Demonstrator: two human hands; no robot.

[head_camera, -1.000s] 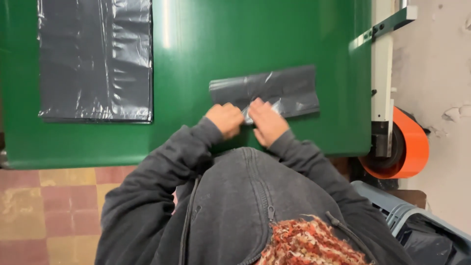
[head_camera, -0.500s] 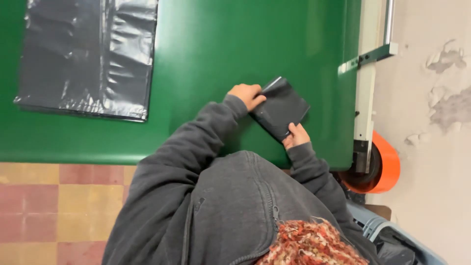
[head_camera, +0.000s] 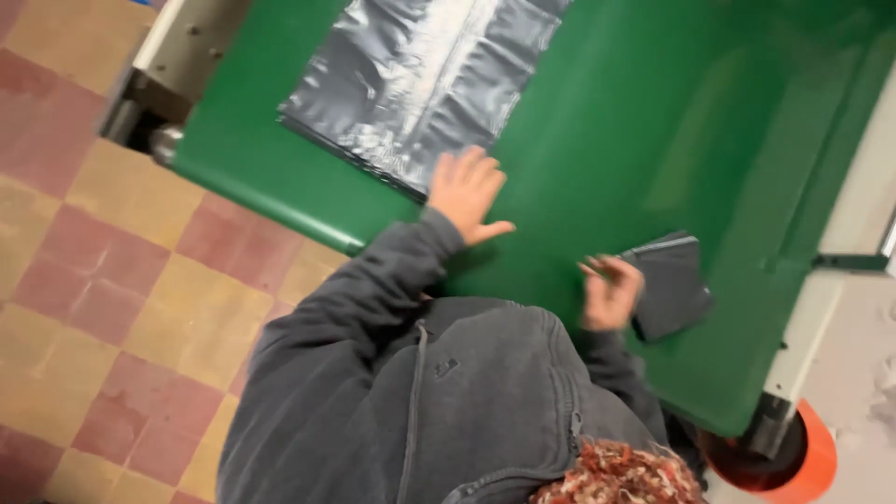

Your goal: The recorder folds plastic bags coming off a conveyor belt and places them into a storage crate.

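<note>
The picture is blurry, so small things are hard to see. The top of the flat grey bag (head_camera: 420, 89) is cut off by the picture's edge. The right wrist is hidden behind the person's grey hood.

The left hand (head_camera: 467, 191) lies flat on the green counter (head_camera: 597, 140). Its fingers are spread wide apart, and the fingertips touch the near edge of the flat grey bag. It holds nothing.

The right hand (head_camera: 611, 294) is half open, with the fingers curled a little. It is just beside the folded dark bag (head_camera: 670, 285), which lies on the counter near the right edge. I cannot tell if the hand touches it.

An orange roll (head_camera: 803, 462) sits below the counter's corner.
</note>
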